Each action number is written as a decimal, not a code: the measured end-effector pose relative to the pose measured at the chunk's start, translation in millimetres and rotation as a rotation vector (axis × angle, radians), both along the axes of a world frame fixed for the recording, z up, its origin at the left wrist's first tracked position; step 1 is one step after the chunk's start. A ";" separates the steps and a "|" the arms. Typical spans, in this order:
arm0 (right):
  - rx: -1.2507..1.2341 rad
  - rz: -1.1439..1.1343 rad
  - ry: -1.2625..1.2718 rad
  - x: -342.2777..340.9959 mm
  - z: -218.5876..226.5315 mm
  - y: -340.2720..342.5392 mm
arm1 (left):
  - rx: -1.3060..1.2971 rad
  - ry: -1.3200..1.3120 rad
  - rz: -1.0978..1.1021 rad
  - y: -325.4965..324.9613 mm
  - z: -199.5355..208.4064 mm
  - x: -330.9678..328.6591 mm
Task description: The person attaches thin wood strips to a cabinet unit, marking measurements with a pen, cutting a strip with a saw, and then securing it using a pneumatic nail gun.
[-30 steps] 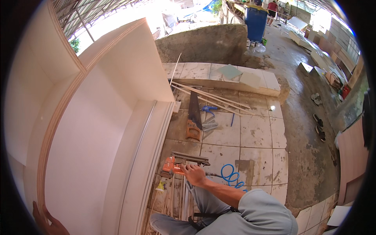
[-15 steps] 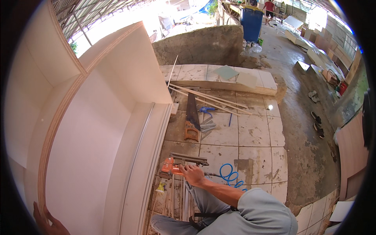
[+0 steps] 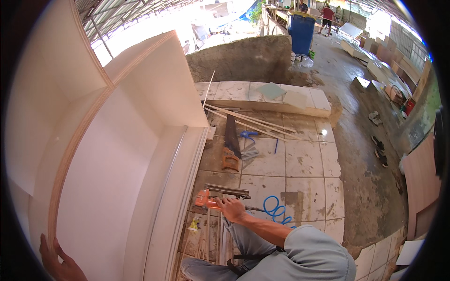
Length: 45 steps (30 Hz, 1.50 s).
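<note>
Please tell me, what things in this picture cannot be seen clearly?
- Head view: left hand is partly cut off by the lower edge; its fingers lie behind the white cabinet panel.
- Orange nail gun: its handle is covered by the right hand.
- Distant people near the blue barrel: too small.

Open workshop w/ tiled floor (image 3: pixel 304 164), stained concrete floor (image 3: pixel 370 187) at right. Rough low wall (image 3: pixel 239 58) far, blue barrel (image 3: pixel 301 33) beyond. Corrugated roof (image 3: pixel 122 11) far left, bright daylight.

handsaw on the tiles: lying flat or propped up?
Lying flat. The handsaw rests on the tiled floor, blade and orange handle both down, with nothing propping it up.
</note>
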State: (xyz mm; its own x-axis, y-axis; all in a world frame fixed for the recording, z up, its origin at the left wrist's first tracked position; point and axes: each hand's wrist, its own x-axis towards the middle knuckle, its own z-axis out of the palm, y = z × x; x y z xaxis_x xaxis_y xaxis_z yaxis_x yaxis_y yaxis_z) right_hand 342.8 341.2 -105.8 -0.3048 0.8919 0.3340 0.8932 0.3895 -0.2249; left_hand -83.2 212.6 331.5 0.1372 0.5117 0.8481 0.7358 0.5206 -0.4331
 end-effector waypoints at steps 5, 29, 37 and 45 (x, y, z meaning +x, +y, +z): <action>-0.005 0.010 0.003 -0.2 -0.3 0.6 | -0.001 -0.041 0.013 -1.2 0.3 10.0; -0.049 0.009 0.003 -0.7 -1.4 0.8 | 0.011 0.007 0.030 -0.1 -1.7 12.6; -0.050 0.019 0.006 -0.3 0.6 0.1 | -0.025 -0.026 0.015 -1.4 -0.4 10.5; -0.039 0.014 -0.002 -2.4 -1.5 0.3 | 0.003 -0.035 0.006 -0.5 1.3 17.6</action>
State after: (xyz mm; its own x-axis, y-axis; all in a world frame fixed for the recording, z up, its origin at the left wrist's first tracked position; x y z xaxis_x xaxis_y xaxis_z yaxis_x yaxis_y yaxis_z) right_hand 340.4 341.5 -107.3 -0.3179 0.8999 0.2985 0.8881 0.3928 -0.2385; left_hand -65.6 212.1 332.8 0.1041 0.5098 0.8540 0.7474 0.5263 -0.4054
